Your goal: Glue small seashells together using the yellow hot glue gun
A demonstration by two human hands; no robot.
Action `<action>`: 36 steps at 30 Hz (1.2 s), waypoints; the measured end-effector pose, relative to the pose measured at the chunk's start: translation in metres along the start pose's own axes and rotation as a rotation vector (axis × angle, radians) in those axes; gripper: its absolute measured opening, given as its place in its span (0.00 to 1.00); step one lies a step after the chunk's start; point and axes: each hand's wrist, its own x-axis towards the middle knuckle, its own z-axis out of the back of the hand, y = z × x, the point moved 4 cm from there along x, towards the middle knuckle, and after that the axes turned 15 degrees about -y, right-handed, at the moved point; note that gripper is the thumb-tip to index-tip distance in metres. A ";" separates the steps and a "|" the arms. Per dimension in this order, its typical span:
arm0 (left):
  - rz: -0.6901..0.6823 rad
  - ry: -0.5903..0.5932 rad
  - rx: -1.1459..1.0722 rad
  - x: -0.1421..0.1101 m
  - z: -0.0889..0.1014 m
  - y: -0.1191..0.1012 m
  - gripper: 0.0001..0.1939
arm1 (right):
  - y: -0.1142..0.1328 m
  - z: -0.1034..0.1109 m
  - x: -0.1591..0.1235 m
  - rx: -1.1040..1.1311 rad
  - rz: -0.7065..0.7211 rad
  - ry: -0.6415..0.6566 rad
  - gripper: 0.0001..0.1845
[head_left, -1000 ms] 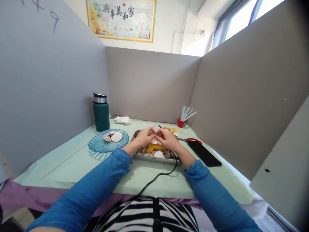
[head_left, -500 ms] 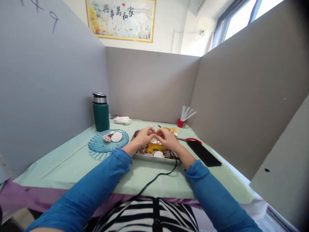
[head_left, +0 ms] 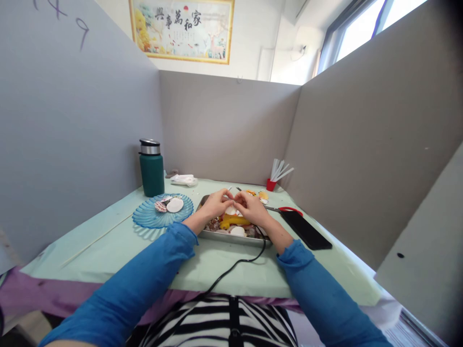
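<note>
Above a shallow metal tray (head_left: 237, 237), my left hand (head_left: 217, 202) and my right hand (head_left: 252, 207) meet at the fingertips. Both have bent fingers pinched together, and whatever small thing lies between them is hidden. Under the hands, a yellow glue gun (head_left: 233, 221) lies in the tray among shells and small pieces. Its black cord (head_left: 235, 264) runs over the tray's front edge toward my body. A white shell (head_left: 238, 231) sits at the tray's near side.
At left are a blue glass plate (head_left: 144, 218) with shells and a green bottle (head_left: 152, 174). A black phone (head_left: 306, 230), red-handled scissors (head_left: 291, 210) and a red cup (head_left: 271, 185) of white glue sticks stand at right. Grey partitions (head_left: 227, 125) enclose the table.
</note>
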 end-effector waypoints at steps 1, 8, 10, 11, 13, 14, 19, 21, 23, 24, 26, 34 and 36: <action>-0.004 0.001 -0.002 0.000 0.000 0.000 0.10 | 0.000 0.000 0.000 -0.001 -0.001 -0.001 0.06; -0.027 0.004 -0.004 0.000 0.000 0.000 0.09 | 0.001 0.001 0.000 -0.001 -0.002 -0.010 0.06; -0.020 0.004 -0.008 0.000 0.000 0.000 0.09 | 0.001 0.001 0.000 -0.008 -0.002 -0.013 0.06; -0.015 0.001 -0.011 0.000 0.000 0.000 0.09 | 0.001 0.001 0.000 -0.013 -0.002 -0.015 0.06; -0.006 -0.008 -0.014 0.000 0.000 0.000 0.10 | 0.000 0.001 0.000 -0.020 -0.001 -0.019 0.06; -0.002 -0.013 -0.013 0.000 0.000 0.000 0.11 | 0.000 0.001 0.000 -0.020 0.001 -0.020 0.06; 0.004 -0.029 0.012 0.000 0.001 -0.004 0.11 | 0.000 0.000 0.000 -0.017 0.004 -0.026 0.06; 0.002 -0.029 0.029 -0.001 0.002 -0.005 0.11 | 0.000 0.000 0.000 -0.019 0.005 -0.029 0.06; -0.002 -0.030 0.045 0.000 0.002 -0.005 0.10 | 0.000 0.000 0.000 -0.014 0.009 -0.027 0.06; -0.006 -0.031 0.049 0.000 0.002 -0.005 0.10 | 0.001 0.001 0.000 -0.010 0.010 -0.025 0.06; -0.019 -0.032 0.054 0.000 0.002 -0.004 0.10 | 0.001 0.001 0.000 -0.006 0.009 -0.020 0.06; -0.036 -0.023 0.044 0.000 0.002 -0.003 0.09 | 0.001 0.000 0.000 -0.012 -0.001 -0.008 0.06; -0.037 -0.016 0.036 0.000 0.002 -0.003 0.09 | 0.001 0.000 0.000 -0.008 -0.005 -0.003 0.06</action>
